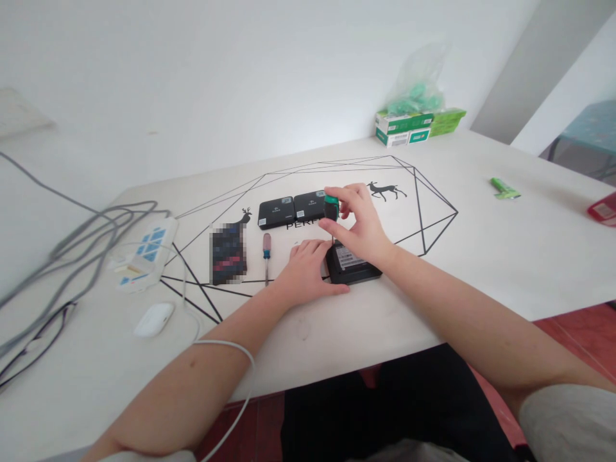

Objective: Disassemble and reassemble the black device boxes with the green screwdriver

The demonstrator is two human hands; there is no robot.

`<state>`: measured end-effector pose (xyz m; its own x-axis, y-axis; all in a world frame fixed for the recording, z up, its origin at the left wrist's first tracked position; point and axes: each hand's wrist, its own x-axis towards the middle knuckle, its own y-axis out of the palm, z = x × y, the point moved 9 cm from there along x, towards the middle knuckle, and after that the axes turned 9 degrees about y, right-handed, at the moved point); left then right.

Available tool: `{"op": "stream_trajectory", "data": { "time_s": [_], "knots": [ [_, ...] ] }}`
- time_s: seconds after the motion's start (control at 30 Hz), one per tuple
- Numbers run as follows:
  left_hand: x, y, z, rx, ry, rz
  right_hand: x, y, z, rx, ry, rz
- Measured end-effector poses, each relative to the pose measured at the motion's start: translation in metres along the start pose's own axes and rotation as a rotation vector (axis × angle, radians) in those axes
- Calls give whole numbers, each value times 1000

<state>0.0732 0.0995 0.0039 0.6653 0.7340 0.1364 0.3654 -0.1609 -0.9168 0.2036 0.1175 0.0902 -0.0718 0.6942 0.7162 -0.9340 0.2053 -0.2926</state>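
A black box [362,276] with a white label on its upper face lies near the table's front edge. My left hand [309,273] grips its left side, thumb along the front and fingers by the back corner. Above the box, my right hand [362,223] pinches the green-and-black handle of a screwdriver [331,209]. The screwdriver stands upright, its thin shaft pointing down at the box's back left corner; the tip is hidden. Two similar black boxes, one on the left [276,213] and one on the right [308,204], sit side by side behind my hands.
A second screwdriver [267,253] lies left of my left hand, beside a pixelated dark object [228,253]. Farther left are a power strip [154,253], grey cables [103,240] and a white case [154,319]. Green-and-white cartons [404,123] stand at the back; a green packet [504,188] lies right.
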Motion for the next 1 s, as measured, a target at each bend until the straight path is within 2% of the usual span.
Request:
{"op": "stream_trajectory", "data": {
  "time_s": [0.2,0.4,0.53,0.8,1.0],
  "knots": [
    [0,-1,-2,-2,-7,4,-2,1,-1,16,-8,-14],
    [0,-2,-2,-2,-23,11,-3,5,1,57,0,49],
    [0,-2,-3,-10,-16,14,-1,0,5,32,-37,6],
    [0,-2,-3,-13,-6,6,-3,5,0,16,11,28],
    [0,-2,-3,-1,-6,7,-3,1,7,43,-45,5]
  ]
}}
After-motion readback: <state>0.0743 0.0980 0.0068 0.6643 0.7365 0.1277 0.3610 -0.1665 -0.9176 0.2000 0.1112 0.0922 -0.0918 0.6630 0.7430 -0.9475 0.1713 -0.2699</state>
